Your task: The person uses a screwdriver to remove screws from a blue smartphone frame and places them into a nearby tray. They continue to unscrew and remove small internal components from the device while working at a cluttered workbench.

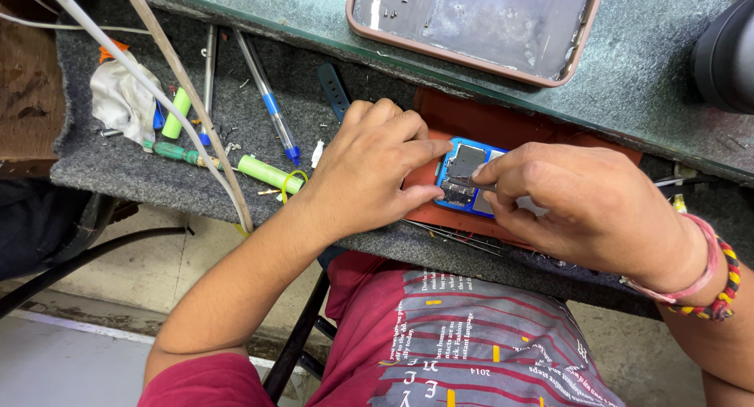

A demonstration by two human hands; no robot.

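Hidden parts: the opened phone [463, 175] shows only its upper left end; the rest lies under the right hand [585, 207]. Its blue frame and grey inner parts can be seen, but the small pieces inside are too fine to tell apart.
Left hand [373, 167]: curled, palm down, with forefinger and thumb pressed on the left edge of the phone, holding it on the mat.
Right hand: closed, pinching a thin grey metal tool [471, 182] whose tip touches the inner parts of the phone. Most of the tool is covered by the fingers, so its kind cannot be told.
Where the phone is: on a red-brown mat [503, 128] on the grey felt surface [118, 171], between the two hands, near the front edge.
Cut off: a pink-rimmed tray [471, 26] at the top runs out of view. A dark round thing [726, 53] at the right edge is mostly out of view and cannot be made out.
Counts: two hands, one phone, one mat, one tray with a few tiny screws [393, 6] at its left end.
Left of the hands: one blue-tipped pen [271, 100], two light green handles [267, 174], one crumpled white cloth [122, 100]. The heap of tools beside the cloth is too tangled to count.
Cords: one white cord [149, 89] and one tan cord [188, 89] cross the surface slantwise.
Wrist: two bands [711, 285] on the right wrist, one pink, one striped red, yellow and black.
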